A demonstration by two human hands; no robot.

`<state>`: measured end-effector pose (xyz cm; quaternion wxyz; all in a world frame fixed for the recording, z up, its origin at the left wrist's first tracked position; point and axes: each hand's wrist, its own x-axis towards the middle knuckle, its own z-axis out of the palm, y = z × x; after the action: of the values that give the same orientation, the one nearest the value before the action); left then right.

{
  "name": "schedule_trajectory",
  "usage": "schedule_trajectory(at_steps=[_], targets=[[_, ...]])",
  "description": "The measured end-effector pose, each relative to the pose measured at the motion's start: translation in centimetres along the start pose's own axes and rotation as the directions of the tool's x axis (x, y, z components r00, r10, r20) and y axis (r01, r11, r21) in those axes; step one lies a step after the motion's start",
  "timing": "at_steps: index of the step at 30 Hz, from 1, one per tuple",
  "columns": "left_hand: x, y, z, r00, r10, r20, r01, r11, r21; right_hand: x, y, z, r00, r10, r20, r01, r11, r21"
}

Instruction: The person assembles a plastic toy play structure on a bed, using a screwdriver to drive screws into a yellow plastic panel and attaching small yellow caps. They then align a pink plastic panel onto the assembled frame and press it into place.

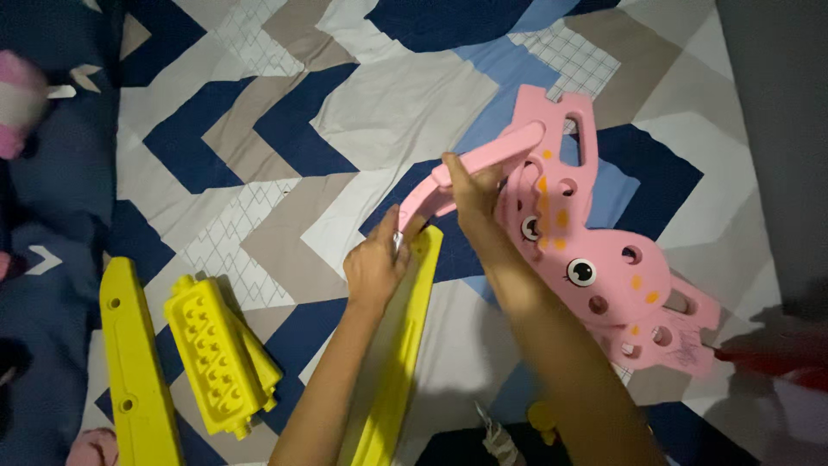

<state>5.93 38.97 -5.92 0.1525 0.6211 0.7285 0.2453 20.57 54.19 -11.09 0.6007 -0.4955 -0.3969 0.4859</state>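
Observation:
My left hand (377,266) grips the upper end of a long yellow plastic panel (392,362) and seems to pinch a small silvery piece against it. My right hand (470,194) is closed on a curved pink plastic bar (483,164) that reaches up to a pink animal-shaped panel (604,267) with cartoon eyes, holes and orange spots. That pink panel lies flat on the chevron-patterned bedsheet (285,198), to the right of both hands. The pink bar's lower end meets the top of the yellow panel.
A ridged yellow block (216,354) and a narrow yellow strip (129,371) with holes lie at the lower left. A pink and white soft thing (17,99) sits at the left edge. A blurred red object (768,358) is at the right edge.

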Motion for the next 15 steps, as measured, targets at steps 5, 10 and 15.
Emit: schedule_trajectory(at_steps=[5, 10, 15], targets=[[-0.8, -0.5, -1.2, 0.967, -0.197, 0.16, 0.179, 0.977, 0.12, -0.1, -2.0, 0.0, 0.988, 0.133, -0.085, -0.145, 0.976, -0.163], [-1.2, 0.0, -1.5, 0.95, -0.27, 0.16, 0.253, 0.96, 0.12, -1.3, -3.3, 0.2, 0.988, 0.123, -0.094, -0.12, 0.992, 0.037], [-1.7, 0.5, -1.2, 0.957, -0.257, 0.135, 0.245, 0.964, 0.104, -2.6, -3.7, -1.5, 0.977, 0.211, -0.032, -0.209, 0.977, 0.049]])
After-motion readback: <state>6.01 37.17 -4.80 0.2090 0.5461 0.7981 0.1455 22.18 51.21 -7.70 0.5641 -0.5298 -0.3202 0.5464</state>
